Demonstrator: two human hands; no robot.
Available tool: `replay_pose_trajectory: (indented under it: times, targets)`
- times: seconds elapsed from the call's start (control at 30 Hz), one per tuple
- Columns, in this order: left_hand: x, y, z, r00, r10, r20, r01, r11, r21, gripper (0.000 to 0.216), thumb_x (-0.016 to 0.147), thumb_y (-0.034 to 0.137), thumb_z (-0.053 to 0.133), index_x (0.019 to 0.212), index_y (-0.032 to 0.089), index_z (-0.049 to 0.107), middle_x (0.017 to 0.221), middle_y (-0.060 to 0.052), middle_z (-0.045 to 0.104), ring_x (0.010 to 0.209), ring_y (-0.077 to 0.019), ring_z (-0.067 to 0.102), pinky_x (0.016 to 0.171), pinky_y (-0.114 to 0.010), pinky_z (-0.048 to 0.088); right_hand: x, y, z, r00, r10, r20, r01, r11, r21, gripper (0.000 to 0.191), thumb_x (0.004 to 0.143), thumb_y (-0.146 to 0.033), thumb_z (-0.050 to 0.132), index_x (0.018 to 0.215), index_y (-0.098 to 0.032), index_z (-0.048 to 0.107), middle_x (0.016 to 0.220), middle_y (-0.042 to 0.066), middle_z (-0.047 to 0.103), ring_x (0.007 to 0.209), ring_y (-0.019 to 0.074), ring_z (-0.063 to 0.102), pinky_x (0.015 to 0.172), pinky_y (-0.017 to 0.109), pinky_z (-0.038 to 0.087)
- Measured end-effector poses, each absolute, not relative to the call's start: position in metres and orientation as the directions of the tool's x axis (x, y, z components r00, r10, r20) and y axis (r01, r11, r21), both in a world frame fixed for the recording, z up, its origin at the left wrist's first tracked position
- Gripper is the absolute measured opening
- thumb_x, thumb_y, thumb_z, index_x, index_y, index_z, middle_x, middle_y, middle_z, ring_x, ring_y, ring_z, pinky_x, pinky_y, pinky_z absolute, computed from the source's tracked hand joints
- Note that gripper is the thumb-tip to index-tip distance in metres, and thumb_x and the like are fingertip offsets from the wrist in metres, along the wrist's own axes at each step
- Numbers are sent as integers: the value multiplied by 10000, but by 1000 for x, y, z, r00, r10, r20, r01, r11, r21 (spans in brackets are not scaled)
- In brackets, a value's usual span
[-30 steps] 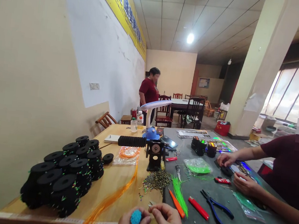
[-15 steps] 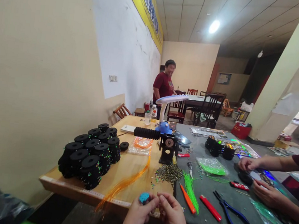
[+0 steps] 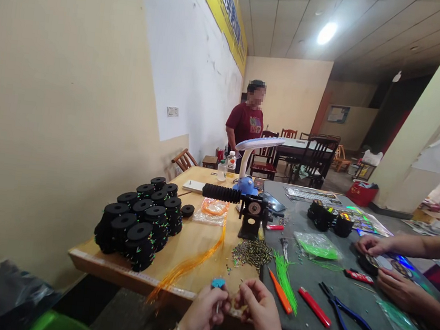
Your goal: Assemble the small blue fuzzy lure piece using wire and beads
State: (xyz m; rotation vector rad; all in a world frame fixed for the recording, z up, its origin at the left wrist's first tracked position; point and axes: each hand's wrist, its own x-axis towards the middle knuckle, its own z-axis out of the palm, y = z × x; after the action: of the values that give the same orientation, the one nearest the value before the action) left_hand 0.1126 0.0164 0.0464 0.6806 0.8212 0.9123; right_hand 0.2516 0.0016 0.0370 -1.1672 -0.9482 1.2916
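Note:
My left hand (image 3: 206, 307) is at the table's front edge, its fingers curled in a pinch. A small turquoise clump (image 3: 218, 282) sits at the top of its fingers; I cannot tell what it is. Just to the right, my right hand (image 3: 258, 303) has thumb and forefinger pressed together, and what lies between them is too small to make out. A narrow gap separates the hands. Beyond them lies a pile of small brass-coloured beads (image 3: 251, 254). Strands of orange cord (image 3: 188, 267) hang over the edge to the left, and green strands (image 3: 285, 283) lie to the right.
Stacked black foam spools (image 3: 138, 232) stand left. A black winding device (image 3: 251, 216) and blue-white lamp (image 3: 246, 185) stand behind the beads. On the grey mat are an orange pen-like tool (image 3: 280, 291), red stick (image 3: 315, 306) and blue-handled pliers (image 3: 348, 314). A co-worker's hands (image 3: 392, 285) work at right.
My hands have moved apart from touching, the right slightly rightward. The camera view has shifted a little. The person standing at the back has turned.

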Motion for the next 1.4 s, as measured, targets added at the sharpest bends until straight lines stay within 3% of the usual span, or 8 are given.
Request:
replay_pose_trajectory:
  times: [0.17,0.53,0.8,1.07,1.23,1.4]
  targets:
    - [113,12,44,405,862,-305,-322,447,835,154,605,272,605,644,155,512,574,24,526,506,-65,406,452,-200,136,243,3,36,-20,993,-117,-130,-118,-984,545,594,-696,685,703,-190,512,478,-48,546,369,72,444,360,172,296]
    - [118,7,47,364,873,-325,-207,416,886,156,610,268,630,624,149,530,558,25,530,494,-69,409,460,-206,154,239,2,38,-4,997,-82,-155,-81,-985,524,604,-672,702,678,-189,511,446,-64,516,362,67,430,389,178,313]
    - [122,12,39,296,906,-301,-339,394,854,426,562,452,803,708,142,549,553,52,520,472,-49,381,445,-180,160,242,2,30,49,998,-47,-158,-38,-987,517,627,-670,691,661,-189,503,450,-52,523,380,76,429,401,183,326]
    - [123,19,30,402,833,-381,-505,548,667,419,560,358,853,656,126,518,557,46,499,437,-10,373,396,-125,137,246,-9,23,148,988,43,-132,63,-989,569,681,-624,694,995,-167,569,538,-27,585,452,108,504,436,198,373]
    - [123,22,29,455,778,-434,-549,628,551,274,704,220,764,638,104,525,567,30,491,416,-2,385,364,-97,159,244,-13,16,137,984,116,-87,128,-988,522,751,-579,661,1062,-171,562,587,-7,602,468,115,514,440,207,384]
    - [124,22,32,446,769,-458,-555,639,533,243,774,187,702,626,100,531,557,32,481,401,0,393,354,-86,179,241,-11,20,97,988,120,-99,130,-987,503,773,-565,645,1083,-182,546,628,10,633,508,137,563,449,214,412]
